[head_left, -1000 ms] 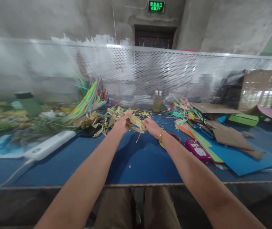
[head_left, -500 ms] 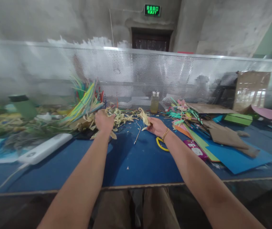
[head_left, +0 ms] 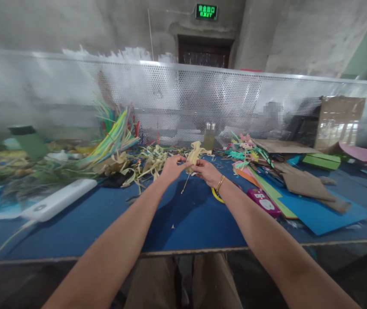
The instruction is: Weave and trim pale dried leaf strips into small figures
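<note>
A pale yellow bundle that looks like dried corn husk [head_left: 196, 151] stands up between my two hands above the table. My right hand [head_left: 208, 172] is closed on its lower part, fingers pinched. From the other side my left hand [head_left: 173, 169] meets it, thumb and fingertips closed at the husk's left edge. Below the hands, a thin pale stem [head_left: 185, 184] points down toward the table. Under my right wrist lies a yellow handle loop [head_left: 216, 195], partly covered. Loose husk strips [head_left: 154, 159] lie in a heap beyond my left hand.
A white power strip [head_left: 60, 200] with a cable lies at left, near a green bottle [head_left: 29, 142] and a bunch of coloured stems [head_left: 115, 136]. A clear bottle [head_left: 209, 138] stands behind the hands. At right are a purple packet [head_left: 263, 202], blue paper [head_left: 328, 214] and cardboard [head_left: 309, 182].
My left hand has left the husk heap and come right to the bundle in my right hand. The bundle has shifted slightly and now stands more upright.
</note>
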`<state>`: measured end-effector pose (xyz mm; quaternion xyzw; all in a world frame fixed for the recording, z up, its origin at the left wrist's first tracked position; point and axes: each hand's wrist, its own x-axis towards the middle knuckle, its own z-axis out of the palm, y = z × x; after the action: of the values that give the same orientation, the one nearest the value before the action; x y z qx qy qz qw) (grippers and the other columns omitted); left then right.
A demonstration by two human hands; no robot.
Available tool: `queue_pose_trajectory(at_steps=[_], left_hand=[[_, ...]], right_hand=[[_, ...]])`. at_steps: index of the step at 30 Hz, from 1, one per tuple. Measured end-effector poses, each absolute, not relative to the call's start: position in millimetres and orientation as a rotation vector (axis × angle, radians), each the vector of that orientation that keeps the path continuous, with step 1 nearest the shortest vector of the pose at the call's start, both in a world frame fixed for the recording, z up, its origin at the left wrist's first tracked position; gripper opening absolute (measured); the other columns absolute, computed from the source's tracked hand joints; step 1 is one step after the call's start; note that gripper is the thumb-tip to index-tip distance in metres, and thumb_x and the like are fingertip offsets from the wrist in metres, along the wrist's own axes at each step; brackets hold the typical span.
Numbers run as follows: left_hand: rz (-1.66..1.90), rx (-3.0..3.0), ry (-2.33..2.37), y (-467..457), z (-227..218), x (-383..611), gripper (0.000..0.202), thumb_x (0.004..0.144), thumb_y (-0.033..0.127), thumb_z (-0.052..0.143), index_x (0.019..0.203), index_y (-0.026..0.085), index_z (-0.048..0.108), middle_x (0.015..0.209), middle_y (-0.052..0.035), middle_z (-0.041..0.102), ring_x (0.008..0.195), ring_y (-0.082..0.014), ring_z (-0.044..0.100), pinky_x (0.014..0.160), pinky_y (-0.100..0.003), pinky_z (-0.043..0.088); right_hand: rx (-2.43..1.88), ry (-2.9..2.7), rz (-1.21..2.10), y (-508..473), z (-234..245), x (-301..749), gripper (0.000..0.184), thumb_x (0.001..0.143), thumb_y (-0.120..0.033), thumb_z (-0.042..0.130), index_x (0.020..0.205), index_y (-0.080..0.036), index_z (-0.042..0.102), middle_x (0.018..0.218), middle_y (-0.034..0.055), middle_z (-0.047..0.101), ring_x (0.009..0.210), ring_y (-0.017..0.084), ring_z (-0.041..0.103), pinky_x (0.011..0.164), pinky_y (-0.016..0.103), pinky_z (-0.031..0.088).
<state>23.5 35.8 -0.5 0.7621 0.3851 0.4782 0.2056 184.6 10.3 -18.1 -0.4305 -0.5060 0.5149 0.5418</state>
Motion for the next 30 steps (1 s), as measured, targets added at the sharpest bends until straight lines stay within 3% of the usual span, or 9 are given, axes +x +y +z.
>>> queue_pose_trajectory(at_steps=[4, 11, 15, 19, 24, 27, 30], left_hand=[[1.318, 1.697, 0.937, 41.4, -8.1, 23.9, 0.023, 0.067, 0.039, 0.065, 0.068, 0.017, 0.058, 0.058, 0.0028, 0.052, 0.054, -0.0111, 0.045, 0.056, -0.024, 0.036], [1.362, 1.320, 0.740, 45.5, -13.8, 25.5, 0.025, 0.066, 0.036, 0.067, 0.069, 0.017, 0.050, 0.063, 0.0033, 0.052, 0.058, -0.0090, 0.049, 0.056, -0.021, 0.038], [1.368, 1.266, 0.743, 48.2, -12.4, 22.5, 0.024, 0.073, 0.037, 0.062, 0.074, 0.018, 0.049, 0.062, 0.0030, 0.051, 0.051, -0.0078, 0.046, 0.048, -0.019, 0.034], [1.384, 1.219, 0.777, 47.1, -6.9, 18.1, 0.022, 0.077, 0.037, 0.059, 0.077, 0.020, 0.046, 0.054, 0.0060, 0.043, 0.040, -0.0053, 0.035, 0.039, -0.017, 0.025], [1.448, 1.313, 0.899, 41.3, -4.3, 19.2, 0.021, 0.077, 0.039, 0.058, 0.079, 0.020, 0.048, 0.054, 0.0066, 0.042, 0.040, -0.0053, 0.035, 0.038, -0.016, 0.026], [1.375, 1.456, 0.832, 36.1, -4.4, 22.8, 0.021, 0.076, 0.039, 0.058, 0.080, 0.019, 0.050, 0.060, 0.0050, 0.047, 0.048, -0.0067, 0.042, 0.045, -0.018, 0.034], [1.217, 1.599, 0.759, 30.5, -4.1, 26.5, 0.024, 0.073, 0.040, 0.061, 0.080, 0.019, 0.052, 0.063, 0.0042, 0.049, 0.054, -0.0079, 0.045, 0.052, -0.020, 0.038]], right_hand=[[-1.003, -1.142, 1.218, 13.1, -19.1, 184.5, 0.028, 0.058, -0.032, 0.073, 0.073, -0.019, 0.053, 0.067, -0.0042, 0.057, 0.062, 0.009, 0.053, 0.056, 0.021, 0.036], [-1.056, -1.001, 1.166, 18.5, -18.7, 185.8, 0.018, 0.064, -0.028, 0.065, 0.072, -0.019, 0.051, 0.066, -0.0031, 0.058, 0.063, 0.010, 0.055, 0.055, 0.021, 0.038], [-1.021, -0.924, 1.200, 16.6, -14.2, 187.1, 0.011, 0.069, -0.025, 0.056, 0.072, -0.020, 0.047, 0.070, -0.0016, 0.060, 0.067, 0.012, 0.058, 0.058, 0.023, 0.043], [-1.244, -1.024, 0.994, 19.3, -14.8, 197.2, 0.007, 0.072, -0.026, 0.051, 0.072, -0.019, 0.051, 0.066, 0.0005, 0.059, 0.062, 0.012, 0.055, 0.058, 0.025, 0.043], [-1.435, -1.249, 0.537, 19.7, -17.0, 204.1, 0.013, 0.063, -0.028, 0.066, 0.061, -0.019, 0.057, 0.068, 0.0022, 0.060, 0.075, 0.016, 0.054, 0.066, 0.025, 0.039], [-1.261, -1.312, 0.808, 13.0, -14.8, 192.5, 0.024, 0.067, -0.042, 0.065, 0.064, -0.019, 0.060, 0.070, 0.0028, 0.062, 0.075, 0.016, 0.055, 0.066, 0.026, 0.039], [-0.993, -1.197, 1.267, 6.8, -12.2, 180.0, 0.027, 0.062, -0.041, 0.071, 0.075, -0.020, 0.061, 0.073, 0.0011, 0.064, 0.070, 0.014, 0.057, 0.064, 0.026, 0.041]])
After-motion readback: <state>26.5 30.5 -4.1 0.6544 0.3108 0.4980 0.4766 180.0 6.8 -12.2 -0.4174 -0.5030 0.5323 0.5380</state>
